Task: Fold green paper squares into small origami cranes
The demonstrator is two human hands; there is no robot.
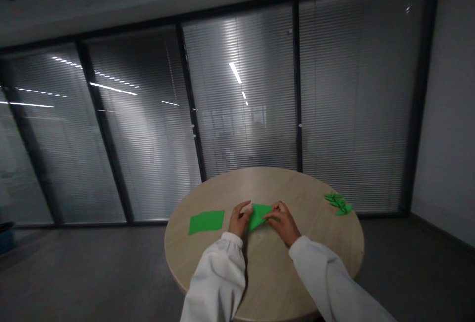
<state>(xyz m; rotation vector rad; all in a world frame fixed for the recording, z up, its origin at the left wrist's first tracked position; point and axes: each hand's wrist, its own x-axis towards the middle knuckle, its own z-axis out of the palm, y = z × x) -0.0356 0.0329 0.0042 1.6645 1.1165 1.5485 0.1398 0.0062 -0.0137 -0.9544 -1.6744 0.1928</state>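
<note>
We count two hands, one left hand (238, 220) and one right hand (285, 224), two white sleeves (218, 272) and one round table (267, 183). We make it one green sheet (257, 217), one flat green rectangle (206, 222) and one cluster of green pieces (343, 206), though in this dim light we cannot number its pieces. We also count one blue bin (6, 240).

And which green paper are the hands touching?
The middle green sheet, between the left hand and the right hand. No hand touches the other green sheet, off to the left, or the small green pieces far right.
</note>
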